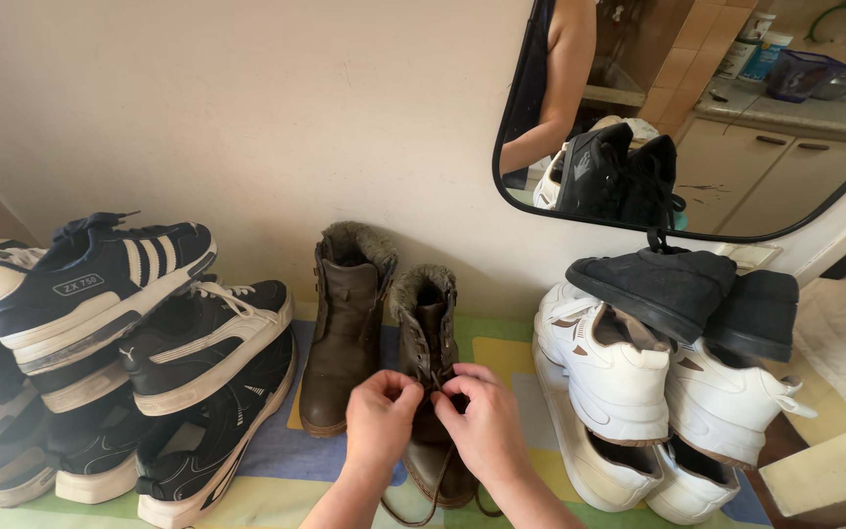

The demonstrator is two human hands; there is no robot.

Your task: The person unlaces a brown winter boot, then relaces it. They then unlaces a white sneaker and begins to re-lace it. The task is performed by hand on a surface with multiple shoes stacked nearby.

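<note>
Both hands, left hand [381, 416] and right hand [487, 423], meet over the right brown boot [430, 392], fingers pinched on its laces [440, 387]. The boot's long axis runs away toward the wall [247, 118]; its mate [343, 343] stands just beside. Dark sneakers [149, 353], white sneakers [619, 392] flank them on a striped mat [501, 358]; a mirror [736, 118] hangs beyond.

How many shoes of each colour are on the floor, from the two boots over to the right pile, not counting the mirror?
Brown boots: 2
White sneakers: 4
Black shoes: 2
Total: 8
</note>
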